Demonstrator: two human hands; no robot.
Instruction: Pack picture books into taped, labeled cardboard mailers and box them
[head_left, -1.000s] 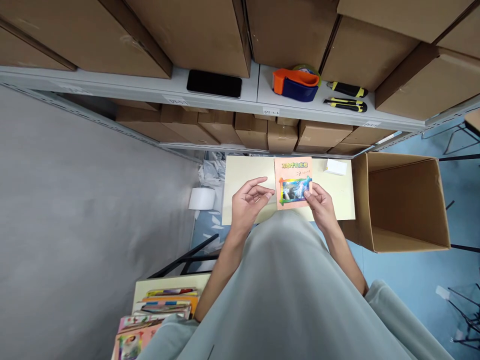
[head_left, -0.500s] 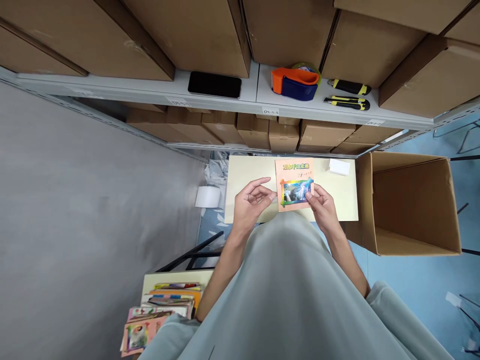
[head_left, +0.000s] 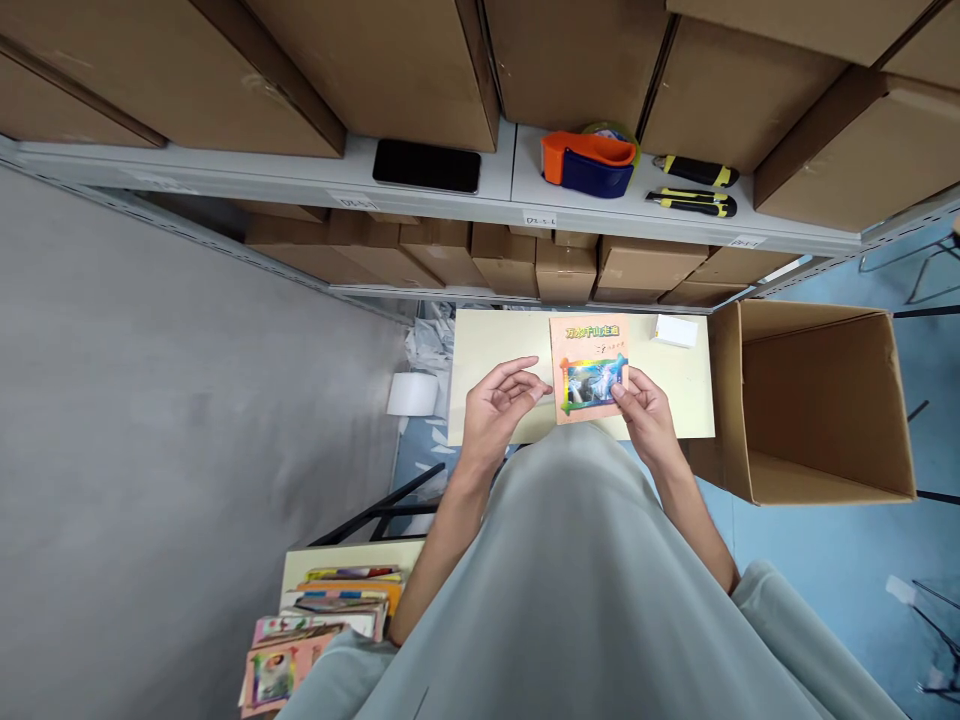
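Observation:
A thin pink-covered book (head_left: 589,345) is held up above the cream table, its picture and title facing me. My right hand (head_left: 646,408) grips its lower right edge, thumb on the front cover and fingers behind. Just off the book's left edge is my left hand (head_left: 501,402), holding nothing. Its index finger is stretched out, while the thumb and the other fingertips come close together near the cover.
The cream table (head_left: 487,335) carries a small white box (head_left: 675,331). An open cardboard box (head_left: 825,400) stands at the right. Ahead, a shelf holds cartons, a phone (head_left: 427,166), a tape dispenser (head_left: 589,165) and cutters (head_left: 694,203). Books (head_left: 337,610) are stacked at lower left.
My left hand has shifted slightly left, its fingertips coming away from the book's edge. My right hand keeps its hold on the book.

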